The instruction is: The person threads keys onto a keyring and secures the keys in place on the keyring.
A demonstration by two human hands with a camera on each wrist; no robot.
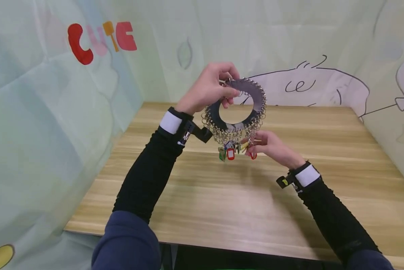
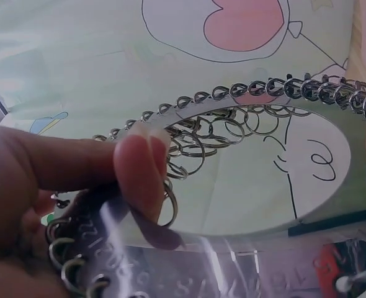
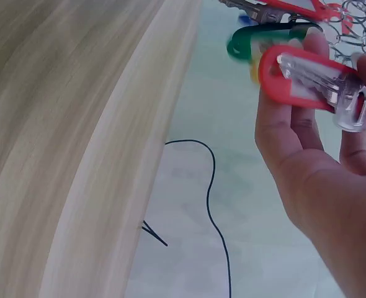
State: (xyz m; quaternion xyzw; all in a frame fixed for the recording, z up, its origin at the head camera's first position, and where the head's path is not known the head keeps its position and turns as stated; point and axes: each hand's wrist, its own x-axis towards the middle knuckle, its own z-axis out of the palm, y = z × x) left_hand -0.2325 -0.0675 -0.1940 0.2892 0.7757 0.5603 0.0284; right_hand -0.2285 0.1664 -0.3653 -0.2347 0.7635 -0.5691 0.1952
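My left hand (image 1: 208,88) pinches a flat metal ring plate (image 1: 258,99) between thumb and fingers and holds it up over the table. Small split rings (image 2: 239,89) line the plate's rim, and more hang in chains along its lower side. From these dangle several key tags, among them a red tag (image 1: 230,154) and a green tag (image 1: 221,153). Below the plate, my right hand (image 1: 272,148) holds another red key tag (image 3: 294,87) with a clear cover. In the right wrist view its fingers lie behind this tag and the thumb sits at its clear end.
The wooden table (image 1: 202,210) spans the space below both hands. A printed cloth backdrop (image 1: 174,45) with drawings and coloured letters hangs behind it and along the sides. Each wrist wears a strapped camera, the left one (image 1: 202,133) close beside the hanging rings.
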